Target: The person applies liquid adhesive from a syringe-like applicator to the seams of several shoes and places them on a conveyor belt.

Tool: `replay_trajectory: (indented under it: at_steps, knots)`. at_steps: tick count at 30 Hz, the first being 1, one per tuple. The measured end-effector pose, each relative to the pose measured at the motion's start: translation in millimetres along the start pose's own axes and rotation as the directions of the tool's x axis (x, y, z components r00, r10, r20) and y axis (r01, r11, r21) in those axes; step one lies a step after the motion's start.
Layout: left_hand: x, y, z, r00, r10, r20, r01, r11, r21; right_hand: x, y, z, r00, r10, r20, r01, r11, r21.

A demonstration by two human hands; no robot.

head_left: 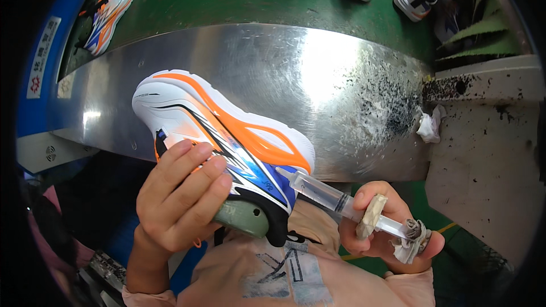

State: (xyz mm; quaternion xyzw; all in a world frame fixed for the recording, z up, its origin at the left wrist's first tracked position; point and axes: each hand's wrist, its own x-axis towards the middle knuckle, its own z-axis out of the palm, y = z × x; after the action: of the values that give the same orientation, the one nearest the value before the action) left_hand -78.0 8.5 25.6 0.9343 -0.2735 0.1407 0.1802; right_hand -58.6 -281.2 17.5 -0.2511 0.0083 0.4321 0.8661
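Note:
A white, orange and blue running shoe (227, 136) lies tilted on its side, sole edge facing up and away, toe toward the far left. My left hand (182, 199) is wrapped round its upper near the laces. Inside the shoe's collar sits a green shoe last (243, 219). My right hand (381, 224) grips a clear plastic syringe (321, 191), thumb on the plunger end. Tape or cloth wraps the syringe's flange and plunger top. The syringe's nozzle touches or nearly touches the shoe where the blue heel meets the orange midsole.
Below the shoe runs a shiny metal ledge (227, 45), stained dark at right. A crumpled white tissue (430, 124) lies by the grey machine housing (483, 153). Beyond is a green surface (216, 0) bearing another shoe (111, 17) at left and several at far right.

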Motion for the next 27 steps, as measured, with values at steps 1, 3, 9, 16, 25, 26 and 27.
replay_trajectory:
  at_steps: [1,3,9,16,25,26,27]
  knots:
    - [3.6,-0.3,-1.8,1.000,0.008,0.022,-0.008,1.000,0.012,0.5,4.0,-9.8,0.998,-0.047,0.045,0.045,0.997,0.060]
    - [7.9,-4.9,-3.4,0.998,0.036,0.060,-0.036,0.999,0.001,1.2,6.3,-18.0,0.996,-0.079,0.043,0.074,0.992,0.098]
    - [30.5,-9.8,-4.6,0.984,0.048,0.171,-0.051,0.999,0.019,-5.7,1.9,-39.4,1.000,0.003,-0.024,-0.002,0.997,0.078]
    - [62.0,-16.7,-5.8,0.956,0.092,0.278,-0.109,0.993,0.047,-7.5,11.6,-43.4,0.996,-0.053,-0.078,0.063,0.989,0.135]
    - [106.2,-19.1,0.9,0.877,0.230,0.421,-0.284,0.956,0.070,-9.2,30.9,-43.8,0.957,-0.275,-0.091,0.284,0.954,0.093]
    - [107.1,-13.0,3.0,0.868,0.215,0.448,-0.281,0.956,0.085,-9.6,31.1,-44.4,0.947,-0.303,-0.105,0.312,0.947,0.080]
    - [105.5,-5.8,4.8,0.885,0.189,0.426,-0.259,0.959,0.114,-11.0,30.2,-43.6,0.941,-0.320,-0.108,0.329,0.941,0.077]
